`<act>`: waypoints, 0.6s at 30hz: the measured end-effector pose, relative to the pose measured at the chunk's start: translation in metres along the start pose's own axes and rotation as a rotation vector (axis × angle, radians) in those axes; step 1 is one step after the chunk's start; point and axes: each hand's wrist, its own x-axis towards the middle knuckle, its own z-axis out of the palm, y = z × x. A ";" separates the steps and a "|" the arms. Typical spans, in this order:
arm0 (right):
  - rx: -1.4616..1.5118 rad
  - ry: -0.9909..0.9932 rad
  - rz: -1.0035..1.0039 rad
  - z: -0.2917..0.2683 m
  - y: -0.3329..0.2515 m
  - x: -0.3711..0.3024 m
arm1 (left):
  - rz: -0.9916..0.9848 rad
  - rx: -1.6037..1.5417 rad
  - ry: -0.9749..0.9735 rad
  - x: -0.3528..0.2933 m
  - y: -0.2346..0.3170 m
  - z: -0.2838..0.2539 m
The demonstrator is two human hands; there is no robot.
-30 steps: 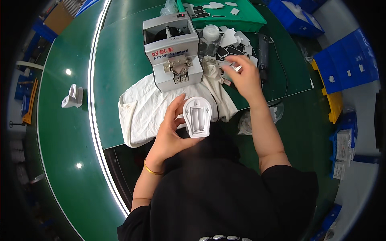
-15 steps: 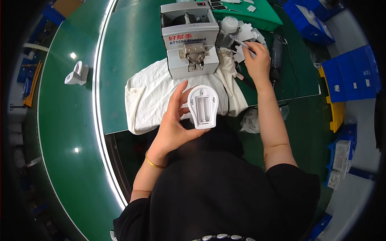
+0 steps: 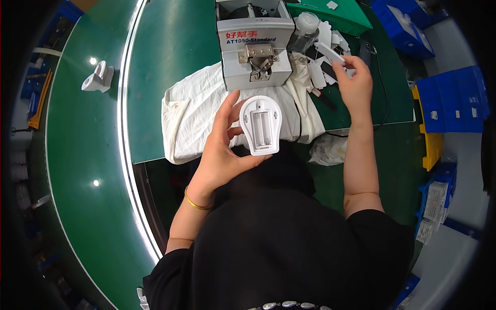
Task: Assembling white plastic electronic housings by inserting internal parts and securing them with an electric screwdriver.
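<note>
My left hand (image 3: 219, 157) grips a white plastic housing (image 3: 249, 142), rounded at the top and narrower below, by its sides. An open battery compartment with metal contacts faces up, and no batteries show in it. To the right and farther off, my right hand (image 3: 356, 85) pinches a narrow white plastic cover (image 3: 329, 52) between thumb and fingers, raised above a heap of flat white pieces (image 3: 316, 75). A clear jar with a white lid (image 3: 307, 23) stands beside that heap.
A grey screw-feeding machine (image 3: 256, 57) stands ahead of me, with a white cloth (image 3: 199, 113) before it. At the back right is a green tray (image 3: 341, 18). Another white housing (image 3: 98, 77) lies on the left bench. Blue bins (image 3: 449, 101) line the right side.
My right hand has lifted the white cover off the heap and moved right and slightly nearer. The left hand still holds the housing, a little higher in view. The whole view has shifted slightly.
</note>
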 end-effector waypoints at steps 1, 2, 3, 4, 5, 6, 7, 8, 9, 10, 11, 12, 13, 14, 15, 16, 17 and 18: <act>0.000 -0.003 0.001 -0.006 -0.008 -0.004 | -0.003 0.000 0.002 0.000 0.001 0.000; 0.389 -0.062 0.023 -0.011 -0.027 -0.008 | 0.008 0.010 0.004 0.002 0.000 -0.001; 0.781 -0.126 0.046 -0.014 -0.045 -0.015 | 0.015 0.021 0.010 0.001 -0.001 -0.001; 0.780 -0.126 0.048 -0.016 -0.061 -0.022 | 0.014 0.020 0.010 0.001 -0.001 -0.001; 0.888 -0.194 0.050 -0.016 -0.077 -0.030 | 0.023 0.039 0.018 0.000 -0.002 -0.001; 0.994 -0.260 0.055 -0.016 -0.085 -0.036 | 0.032 0.056 0.023 0.001 -0.002 0.000; 0.992 -0.260 0.057 -0.014 -0.087 -0.041 | 0.030 0.054 0.022 0.001 -0.003 0.000; 0.919 -0.344 -0.024 -0.011 -0.087 -0.046 | 0.025 0.052 0.025 0.001 -0.003 0.000; 0.844 -0.428 -0.105 -0.009 -0.088 -0.050 | 0.018 0.051 0.030 0.000 -0.004 0.000; 0.844 -0.429 -0.107 -0.008 -0.092 -0.053 | 0.019 0.051 0.032 -0.001 -0.004 0.000; 0.739 -0.486 -0.202 -0.008 -0.096 -0.055 | 0.011 0.057 0.036 -0.002 -0.004 0.000; 0.632 -0.541 -0.297 -0.007 -0.100 -0.057 | 0.003 0.062 0.042 -0.003 -0.004 -0.001; 0.634 -0.543 -0.298 -0.003 -0.103 -0.061 | 0.003 0.063 0.044 -0.003 -0.004 -0.002; 0.708 -0.567 -0.189 0.001 -0.106 -0.064 | 0.025 0.084 0.046 -0.003 -0.003 -0.003; 0.780 -0.590 -0.077 0.004 -0.106 -0.067 | 0.048 0.106 0.048 -0.002 -0.003 -0.004; 0.780 -0.591 -0.078 0.008 -0.105 -0.068 | 0.048 0.106 0.049 -0.002 -0.003 -0.004; 0.820 -0.572 -0.033 0.012 -0.103 -0.070 | 0.040 0.100 0.054 -0.003 -0.004 -0.005; 0.859 -0.552 0.013 0.014 -0.102 -0.071 | 0.031 0.094 0.058 -0.003 -0.004 -0.006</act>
